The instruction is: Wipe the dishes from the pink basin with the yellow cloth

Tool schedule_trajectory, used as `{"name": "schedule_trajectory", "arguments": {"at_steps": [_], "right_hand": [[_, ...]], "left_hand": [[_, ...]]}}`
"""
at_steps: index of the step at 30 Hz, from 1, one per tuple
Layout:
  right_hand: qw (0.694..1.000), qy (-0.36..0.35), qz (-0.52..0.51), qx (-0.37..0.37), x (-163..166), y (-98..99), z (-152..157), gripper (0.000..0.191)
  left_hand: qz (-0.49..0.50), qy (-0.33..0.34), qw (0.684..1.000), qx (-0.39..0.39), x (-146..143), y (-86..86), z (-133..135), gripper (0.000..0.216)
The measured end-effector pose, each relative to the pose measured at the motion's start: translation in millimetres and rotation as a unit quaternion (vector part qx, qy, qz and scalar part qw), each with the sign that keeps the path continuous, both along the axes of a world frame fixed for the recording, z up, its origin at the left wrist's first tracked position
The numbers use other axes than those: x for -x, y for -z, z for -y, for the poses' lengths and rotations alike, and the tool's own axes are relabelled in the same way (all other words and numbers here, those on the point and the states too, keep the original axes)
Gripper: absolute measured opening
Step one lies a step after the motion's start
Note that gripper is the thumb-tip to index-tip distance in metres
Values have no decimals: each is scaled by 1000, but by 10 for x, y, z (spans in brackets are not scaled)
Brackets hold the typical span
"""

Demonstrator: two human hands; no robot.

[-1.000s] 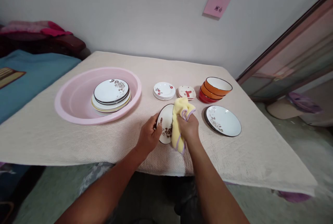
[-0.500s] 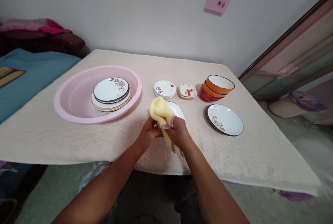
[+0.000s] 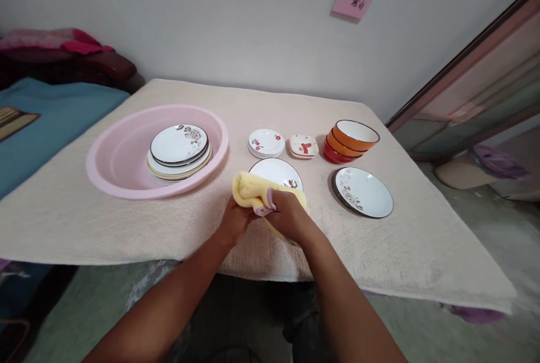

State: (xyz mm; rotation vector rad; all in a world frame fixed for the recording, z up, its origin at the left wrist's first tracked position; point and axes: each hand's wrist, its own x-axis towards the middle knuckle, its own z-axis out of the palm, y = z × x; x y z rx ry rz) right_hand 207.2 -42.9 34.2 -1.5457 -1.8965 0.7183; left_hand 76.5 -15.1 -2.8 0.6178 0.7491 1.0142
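In front of me is a white plate [image 3: 274, 169] with a dark rim and a brown flower print. Its near part is hidden by a yellow cloth [image 3: 248, 187] with a lilac edge. My right hand [image 3: 289, 214] is closed on the cloth, pressing it over the plate. At the plate's near left side, my left hand [image 3: 234, 221] grips the edge, its fingers partly covered by the cloth.
A pink basin [image 3: 112, 152] holds a stack of plates [image 3: 179, 144]. Beyond my hands stand small flowered plates [image 3: 266, 142] and squarish dishes [image 3: 303, 146]. Stacked bowls [image 3: 353, 137] and dark-rimmed plates [image 3: 365, 193] are at the right. A wall backs the cloth-covered table [image 3: 169, 233].
The cloth has swung lower and leftward, now bunched across the plate's near part. More of the plate's far side shows. My right hand has turned slightly; the other dishes stay put.
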Motion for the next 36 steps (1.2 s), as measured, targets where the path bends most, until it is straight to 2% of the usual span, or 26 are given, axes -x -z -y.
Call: {"name": "schedule_trajectory", "arguments": {"at_steps": [7, 12, 14, 17, 20, 24, 28, 33, 36], "right_hand": [[980, 24, 188, 58, -121, -91, 87, 12], [962, 86, 252, 59, -163, -111, 120, 17], [964, 90, 245, 42, -115, -98, 135, 18], [972, 54, 229, 23, -6, -53, 147, 17], [971, 51, 231, 33, 43, 5, 128, 17], [963, 155, 213, 62, -37, 90, 62, 25], [955, 257, 141, 41, -149, 179, -4, 34], [942, 329, 58, -15, -228, 260, -67, 39], [938, 344, -2, -41, -218, 285, -97, 41]], "left_hand": [[-6, -23, 999, -35, 29, -10, -47, 47], [-29, -42, 997, -56, 20, -48, -82, 57], [-37, -48, 997, -56, 22, -45, -86, 58], [-71, -59, 995, -48, 44, -15, -96, 52], [-104, -66, 992, -35, 74, 14, -115, 43], [-112, -75, 990, -51, 90, 11, -137, 39], [-114, -57, 988, -90, 83, 21, -116, 46], [-139, -34, 982, -125, 51, 82, -44, 55], [-154, -15, 977, -146, 38, 87, -15, 59]]}}
